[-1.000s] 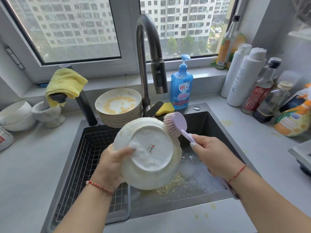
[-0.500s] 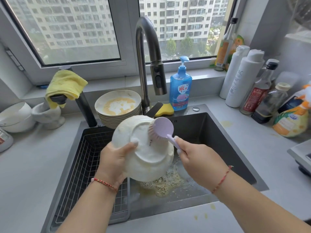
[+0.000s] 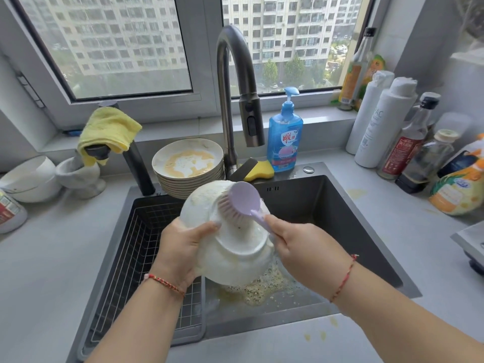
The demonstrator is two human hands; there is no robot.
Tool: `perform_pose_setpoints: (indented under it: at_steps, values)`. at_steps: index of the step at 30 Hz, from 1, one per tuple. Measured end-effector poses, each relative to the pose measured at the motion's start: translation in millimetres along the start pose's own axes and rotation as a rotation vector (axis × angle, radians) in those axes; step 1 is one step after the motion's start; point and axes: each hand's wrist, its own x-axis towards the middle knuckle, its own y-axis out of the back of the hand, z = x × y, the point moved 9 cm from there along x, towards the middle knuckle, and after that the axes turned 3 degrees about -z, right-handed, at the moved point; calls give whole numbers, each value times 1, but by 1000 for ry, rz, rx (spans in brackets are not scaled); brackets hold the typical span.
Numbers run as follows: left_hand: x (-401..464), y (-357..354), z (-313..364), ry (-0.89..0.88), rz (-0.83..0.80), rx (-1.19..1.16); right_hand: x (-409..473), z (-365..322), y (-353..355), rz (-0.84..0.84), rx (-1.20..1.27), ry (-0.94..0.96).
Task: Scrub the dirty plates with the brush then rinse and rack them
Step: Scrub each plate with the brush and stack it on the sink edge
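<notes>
Over the dark sink basin, a white, soapy ceramic plate is held tilted with its underside turned up, and it is being worked by the lilac round-headed plastic brush. The left hand is wrapped round the plate's left rim, thumb laid across the back, wrist bent so the plate leans toward the basin. The right hand is closed round the brush handle, forearm angled in from the lower right, bristles pressed against the upper part of the plate's back. For a good scrub, short circling strokes are probably called for, with the foot ring and the rim given attention, since residue tends to be trapped there; the plate is best kept low over the basin so the yellowish suds drop in, not onto the grey worktop. A firm grip is advised, as wet glaze looks slippery. A stack of dirty plates waits behind, and the wire rack sits at the left.
</notes>
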Motion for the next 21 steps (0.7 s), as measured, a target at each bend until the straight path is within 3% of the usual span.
perform_pose_setpoints:
  at_steps: [3,6,9,13,17,21]
  values:
    - [4,11,5,-23,32,1,-20,-6,-12,-60,-57,50]
    - [6,20,6,-15,35,-22,-27,14,-13,-137,-120,-41]
    - [4,13,3,-7,20,10,-6,23,-3,-84,-111,-97]
    - [9,6,3,-5,9,26,6,1,-3,-26,-4,-5]
    - [19,20,9,-23,26,25,-9,-10,-11,-98,-8,63]
    - [20,12,7,0,-28,24,16,1,1,-22,37,-20]
